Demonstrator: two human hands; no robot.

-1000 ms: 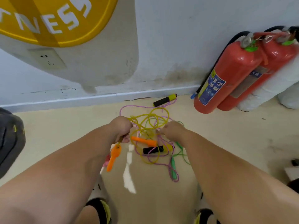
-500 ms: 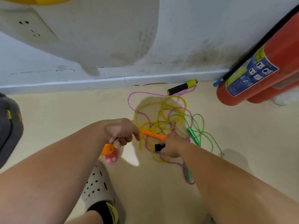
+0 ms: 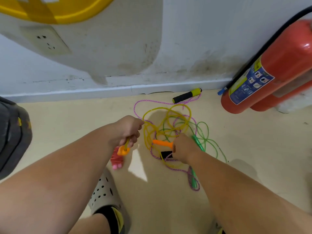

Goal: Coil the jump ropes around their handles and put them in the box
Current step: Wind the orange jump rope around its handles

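Note:
A tangle of jump ropes lies on the floor near the wall: a yellow rope (image 3: pixel 168 112), a pink-purple braided rope (image 3: pixel 140 103) and a green rope (image 3: pixel 205 132). My left hand (image 3: pixel 128 130) is closed on one orange handle (image 3: pixel 124 150) of the yellow rope, held above the floor. The other orange handle (image 3: pixel 161 143) is gripped at its end by my right hand (image 3: pixel 183 146). A black-and-yellow handle (image 3: pixel 186 95) lies by the baseboard, another black handle (image 3: pixel 166 154) under my right hand. Green handles (image 3: pixel 194 179) lie to the right. No box is in view.
A red fire extinguisher (image 3: pixel 276 68) leans on the wall at right, a second one behind it. A pink ribbed handle (image 3: pixel 116 160) lies by my left foot in a grey clog (image 3: pixel 104 191). A dark bag (image 3: pixel 11 141) sits at the left edge.
My right hand has taken hold of the second orange handle. My left hand has lifted its orange handle and drawn it slightly leftward. The view has tilted down and closer.

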